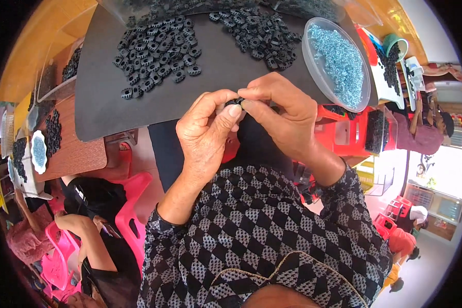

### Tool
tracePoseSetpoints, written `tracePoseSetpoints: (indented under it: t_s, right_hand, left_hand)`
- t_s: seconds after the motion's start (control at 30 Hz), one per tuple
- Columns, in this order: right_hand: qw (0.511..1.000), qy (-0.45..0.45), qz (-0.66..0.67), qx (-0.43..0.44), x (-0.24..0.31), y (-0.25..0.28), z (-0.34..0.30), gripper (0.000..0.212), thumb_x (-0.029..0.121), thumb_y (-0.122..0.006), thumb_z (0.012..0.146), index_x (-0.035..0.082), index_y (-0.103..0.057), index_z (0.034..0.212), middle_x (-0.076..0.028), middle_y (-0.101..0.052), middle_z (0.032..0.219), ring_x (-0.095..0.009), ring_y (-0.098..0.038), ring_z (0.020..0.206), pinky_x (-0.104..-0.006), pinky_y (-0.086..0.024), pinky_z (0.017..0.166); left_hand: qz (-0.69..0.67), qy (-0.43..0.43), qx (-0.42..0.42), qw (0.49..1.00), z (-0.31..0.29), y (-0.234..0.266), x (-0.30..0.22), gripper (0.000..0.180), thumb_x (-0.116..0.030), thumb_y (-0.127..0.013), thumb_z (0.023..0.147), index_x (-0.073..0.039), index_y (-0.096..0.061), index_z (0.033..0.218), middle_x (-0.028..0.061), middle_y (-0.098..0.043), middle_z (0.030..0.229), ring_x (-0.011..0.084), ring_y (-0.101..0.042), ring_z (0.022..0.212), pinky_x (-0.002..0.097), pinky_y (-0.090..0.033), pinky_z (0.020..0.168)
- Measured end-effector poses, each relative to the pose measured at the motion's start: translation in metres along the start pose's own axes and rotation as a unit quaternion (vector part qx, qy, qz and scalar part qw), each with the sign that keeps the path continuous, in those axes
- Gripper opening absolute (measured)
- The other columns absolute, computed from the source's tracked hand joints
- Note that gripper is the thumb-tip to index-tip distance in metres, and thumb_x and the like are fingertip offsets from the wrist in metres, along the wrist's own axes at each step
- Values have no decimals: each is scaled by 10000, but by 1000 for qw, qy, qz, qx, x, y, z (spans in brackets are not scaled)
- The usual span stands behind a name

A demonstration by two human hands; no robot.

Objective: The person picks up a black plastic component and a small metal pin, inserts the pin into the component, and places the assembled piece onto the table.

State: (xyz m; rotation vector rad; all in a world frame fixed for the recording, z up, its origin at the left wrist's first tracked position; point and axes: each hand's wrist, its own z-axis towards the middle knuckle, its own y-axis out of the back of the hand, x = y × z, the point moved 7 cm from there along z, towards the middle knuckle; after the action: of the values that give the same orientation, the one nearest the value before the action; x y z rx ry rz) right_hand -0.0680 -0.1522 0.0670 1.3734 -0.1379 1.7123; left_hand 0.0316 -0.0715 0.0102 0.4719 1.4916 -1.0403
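Just past the near edge of the dark table, my two hands meet around a small black plastic part. My left hand pinches it between thumb and index finger, with the other fingers curled behind. From the right, my right hand closes thumb and index fingertip on the part's other end. The fingertips cover most of it, and any smaller thing between them is hidden. Similar black oval parts with slots lie in a loose pile at the left and another pile farther right.
A round clear tub of small pale-blue shiny pieces stands at the table's right edge. Clear bins line the far edge. Red crates stand at the right. On the left, a person sits near pink chairs by a brown table.
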Motion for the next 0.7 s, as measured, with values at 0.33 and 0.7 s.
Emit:
tracePoseSetpoints:
  t_s: [0.33,0.7]
  right_hand:
    - [996,-74,55,-3,-7,3,-2,124,29,-626,792,7,-638,914,-85,-620,799,-107,-583,716,-244,-462,609]
    - [989,-45,-71,122,6,5,9,124,78,-609,809,-27,-599,874,-143,-617,731,-224,-624,664,-316,-475,582]
  left_hand:
    - [29,-33,7,999,-2,1,-8,140,-48,-660,827,48,-633,926,16,-530,731,56,-491,583,186,-406,509]
    - [66,-35,22,997,-2,-1,-8,137,-59,-690,798,23,-650,901,2,-526,702,59,-474,596,199,-390,523]
